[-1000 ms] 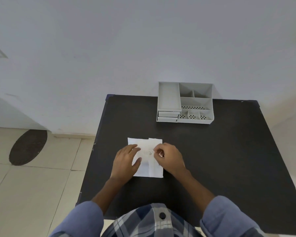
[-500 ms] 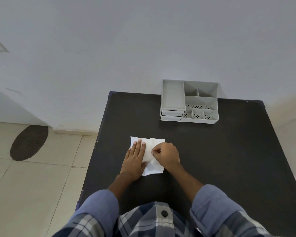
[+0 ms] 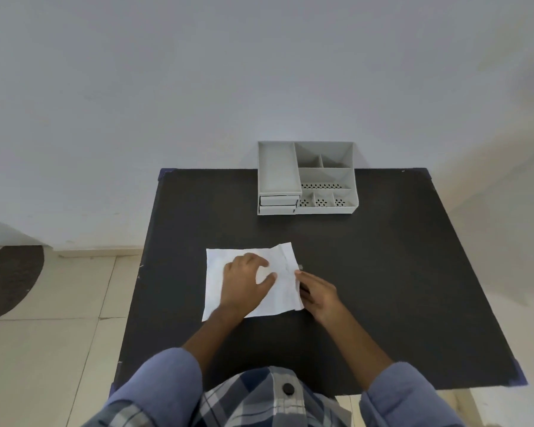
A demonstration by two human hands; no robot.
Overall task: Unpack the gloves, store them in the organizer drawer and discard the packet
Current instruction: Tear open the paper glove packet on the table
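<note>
I see the flat white paper packet (image 3: 228, 282) lying on the black table, near its front left part, with its right edge creased and a little lifted. The grey plastic organizer (image 3: 307, 178) with open compartments stands at the far edge of the table, well apart from the packet, and its two small drawers (image 3: 278, 204) at the lower left front are closed.

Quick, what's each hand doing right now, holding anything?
Left hand: open, pressed flat on the white packet, not gripping it.
Right hand: fingers pinched on the packet's right edge.
</note>
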